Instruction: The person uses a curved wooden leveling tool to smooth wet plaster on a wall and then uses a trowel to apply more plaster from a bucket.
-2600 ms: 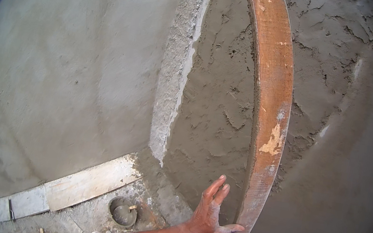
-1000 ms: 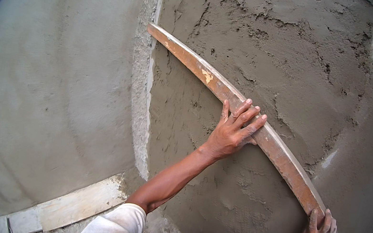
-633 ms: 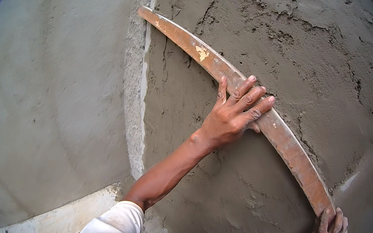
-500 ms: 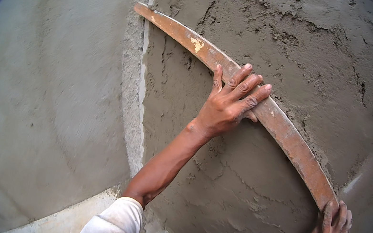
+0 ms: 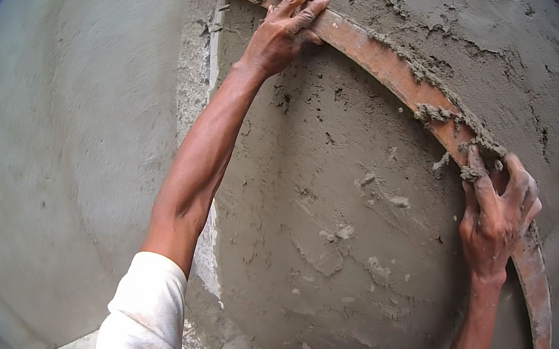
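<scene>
A long reddish-brown screed board lies against fresh mortar on the wall, running from upper left to lower right; it looks bowed in this wide view. My left hand grips it near its upper left end, fingers over the top edge and thumb below. Farther down the board, my right hand clasps it, fingers over the upper edge. Wet mortar is heaped along that edge, smeared over the board's face and around the right fingertips. A few mortar crumbs show just beneath the board.
Smoother grey plaster covers the wall on the left. Between both areas runs a rough, pale vertical strip, which the board's left end crosses. A pale ledge shows at the lower left. Rough, pitted mortar lies above the board.
The board has moved up the wall, gathering mortar on its upper edge. My left hand is higher and farther left; my right hand has risen too. Mortar bits now speckle the surface below.
</scene>
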`<control>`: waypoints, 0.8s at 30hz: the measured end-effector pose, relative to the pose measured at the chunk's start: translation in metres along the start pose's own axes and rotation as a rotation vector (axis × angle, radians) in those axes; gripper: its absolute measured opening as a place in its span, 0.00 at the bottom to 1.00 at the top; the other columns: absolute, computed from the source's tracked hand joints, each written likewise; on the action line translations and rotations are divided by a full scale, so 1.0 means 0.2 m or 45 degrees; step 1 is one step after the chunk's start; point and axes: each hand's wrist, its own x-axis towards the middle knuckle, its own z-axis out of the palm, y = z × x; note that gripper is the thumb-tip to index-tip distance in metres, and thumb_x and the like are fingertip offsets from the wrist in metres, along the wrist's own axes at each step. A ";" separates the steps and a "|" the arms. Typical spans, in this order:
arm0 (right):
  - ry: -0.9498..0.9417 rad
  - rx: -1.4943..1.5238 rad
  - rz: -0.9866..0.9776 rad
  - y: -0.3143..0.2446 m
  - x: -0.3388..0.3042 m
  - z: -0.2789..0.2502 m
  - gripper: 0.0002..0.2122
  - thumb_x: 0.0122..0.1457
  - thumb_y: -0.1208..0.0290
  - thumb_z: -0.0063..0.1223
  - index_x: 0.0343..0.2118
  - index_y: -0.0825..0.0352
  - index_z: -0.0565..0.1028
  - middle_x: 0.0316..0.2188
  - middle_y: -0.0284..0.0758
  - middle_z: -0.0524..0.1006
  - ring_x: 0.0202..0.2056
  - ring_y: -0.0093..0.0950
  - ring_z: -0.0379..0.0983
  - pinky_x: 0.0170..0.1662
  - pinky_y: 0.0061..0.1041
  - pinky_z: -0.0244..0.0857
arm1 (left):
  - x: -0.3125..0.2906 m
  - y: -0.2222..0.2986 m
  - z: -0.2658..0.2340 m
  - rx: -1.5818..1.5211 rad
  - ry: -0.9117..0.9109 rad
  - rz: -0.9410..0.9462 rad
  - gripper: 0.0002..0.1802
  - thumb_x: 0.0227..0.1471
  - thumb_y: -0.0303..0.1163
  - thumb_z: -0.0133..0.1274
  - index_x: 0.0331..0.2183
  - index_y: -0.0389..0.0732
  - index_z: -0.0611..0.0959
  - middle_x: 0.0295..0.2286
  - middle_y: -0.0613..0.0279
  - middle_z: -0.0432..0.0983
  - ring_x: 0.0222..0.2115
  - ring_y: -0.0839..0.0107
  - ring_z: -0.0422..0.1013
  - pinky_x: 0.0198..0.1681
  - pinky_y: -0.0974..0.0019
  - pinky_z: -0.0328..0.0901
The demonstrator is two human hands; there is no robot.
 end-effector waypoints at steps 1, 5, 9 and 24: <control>0.004 -0.008 -0.027 0.03 0.07 0.01 0.26 0.54 0.75 0.68 0.58 0.49 0.84 0.56 0.36 0.74 0.56 0.39 0.70 0.56 0.43 0.61 | 0.04 -0.02 0.01 -0.018 0.016 -0.003 0.38 0.60 0.38 0.62 0.70 0.65 0.71 0.69 0.60 0.64 0.71 0.54 0.60 0.71 0.52 0.64; -0.017 0.018 -0.038 0.05 0.10 -0.01 0.26 0.54 0.74 0.69 0.58 0.49 0.84 0.56 0.33 0.74 0.55 0.38 0.70 0.56 0.41 0.61 | 0.07 -0.01 -0.01 0.057 -0.022 -0.117 0.38 0.61 0.39 0.63 0.69 0.65 0.72 0.69 0.53 0.64 0.68 0.51 0.64 0.68 0.49 0.66; -0.059 0.024 -0.041 0.08 -0.16 -0.08 0.27 0.55 0.72 0.69 0.60 0.48 0.82 0.57 0.34 0.74 0.55 0.38 0.69 0.56 0.41 0.61 | -0.03 0.21 -0.11 0.080 -0.108 -0.147 0.38 0.58 0.43 0.66 0.68 0.66 0.74 0.67 0.50 0.67 0.66 0.44 0.66 0.66 0.46 0.69; -0.275 -0.054 0.143 0.37 -1.70 -0.70 0.22 0.59 0.83 0.61 0.58 0.66 0.82 0.60 0.51 0.72 0.60 0.54 0.67 0.63 0.50 0.61 | -0.60 1.64 -0.07 -0.218 -0.071 -0.166 0.35 0.61 0.23 0.55 0.67 0.58 0.77 0.71 0.50 0.61 0.70 0.38 0.59 0.67 0.43 0.68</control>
